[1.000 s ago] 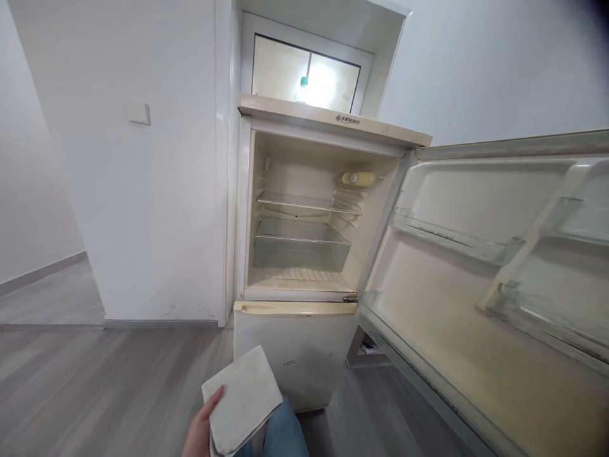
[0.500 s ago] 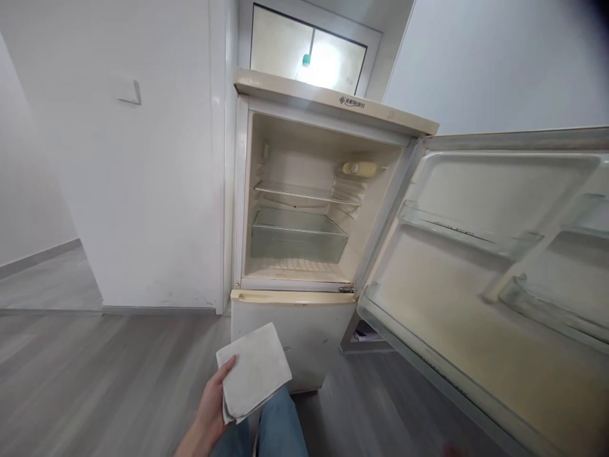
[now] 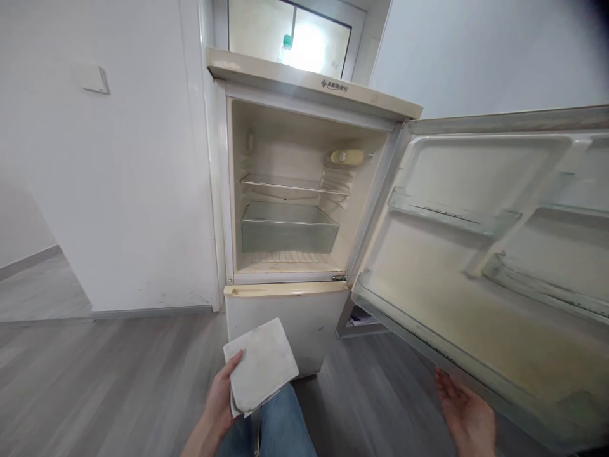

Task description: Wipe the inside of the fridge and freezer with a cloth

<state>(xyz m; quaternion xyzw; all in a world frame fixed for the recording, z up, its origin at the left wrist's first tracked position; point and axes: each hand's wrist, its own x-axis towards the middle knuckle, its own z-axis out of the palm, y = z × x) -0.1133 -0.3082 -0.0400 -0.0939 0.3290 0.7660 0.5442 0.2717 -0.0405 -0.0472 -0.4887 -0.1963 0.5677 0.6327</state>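
Note:
My left hand is closed on a folded white cloth, thumb on top and the other fingers underneath. The cloth is held over my knees, in front of the refrigerator's lower door. At the lower right, my right hand has its palm up and fingers stretched out, with nothing in it. Its fingertips are close to the lower edge of the open refrigerator door; whether they touch it I cannot tell. Inside the refrigerator are a glass shelf and a clear drawer.
Clear racks line the inside of the wide-open door, which fills the right side. A white wall with a switch stands left. A green-capped bottle shows by the window. Grey wood-look floor lies below.
My right hand has come up into view beneath the open door's edge. My left hand keeps its hold on the cloth. The view has shifted slightly, so the refrigerator appears farther left and higher.

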